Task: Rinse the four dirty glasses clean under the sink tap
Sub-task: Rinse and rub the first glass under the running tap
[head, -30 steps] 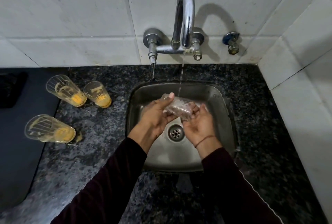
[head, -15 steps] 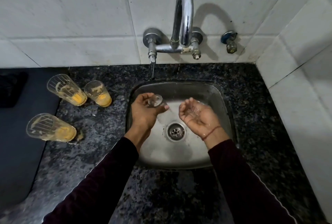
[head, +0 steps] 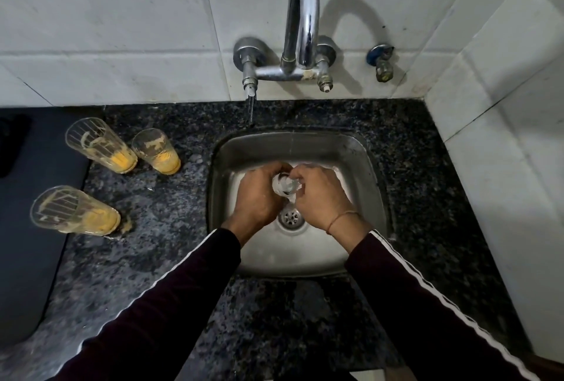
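Over the steel sink [head: 360,246] I hold a clear glass [head: 285,186] between both hands, mostly hidden by my fingers. My left hand [head: 259,197] wraps it from the left and my right hand [head: 320,197] grips it from the right, above the drain [head: 290,217]. The chrome tap [head: 300,14] arches over the basin from the wall. Three dirty glasses with yellow residue stand on the counter to the left: one far left [head: 100,145], one beside it [head: 155,151], one nearer [head: 74,211].
Dark speckled granite counter [head: 158,258] surrounds the sink. A dark mat [head: 27,228] lies at the far left. White tiled walls [head: 503,167] close the back and right. A small valve [head: 381,63] sticks out to the right of the tap.
A second ago both hands held the glass sideways under the stream. Then my right hand came off and opened, and now it has closed on the glass again.
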